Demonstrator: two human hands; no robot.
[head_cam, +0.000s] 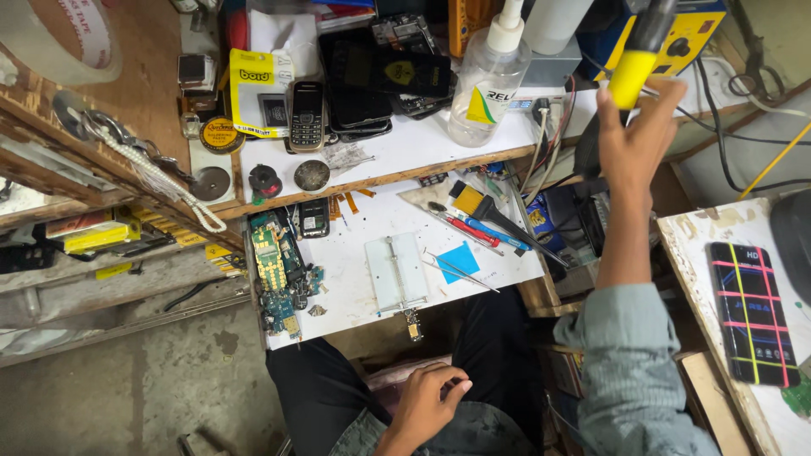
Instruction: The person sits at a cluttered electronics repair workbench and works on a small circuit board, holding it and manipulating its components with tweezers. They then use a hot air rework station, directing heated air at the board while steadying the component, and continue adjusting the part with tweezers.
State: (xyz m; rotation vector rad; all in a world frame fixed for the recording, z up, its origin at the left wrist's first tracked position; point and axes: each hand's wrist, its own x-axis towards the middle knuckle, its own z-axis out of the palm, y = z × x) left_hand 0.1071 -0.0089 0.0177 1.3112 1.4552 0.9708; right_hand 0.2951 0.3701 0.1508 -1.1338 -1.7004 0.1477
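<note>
A yellow-and-black handheld tool is gripped by the right hand, which is raised above the upper shelf of the bench; its fingers are clamped around the tool's yellow handle. The left hand is rested on the lap, fingers loosely curled and holding nothing. On the lower white bench surface, a white holding jig is laid beside tweezers and a blue square. Circuit boards are heaped at the left edge. A clear spray bottle is stood on the shelf.
</note>
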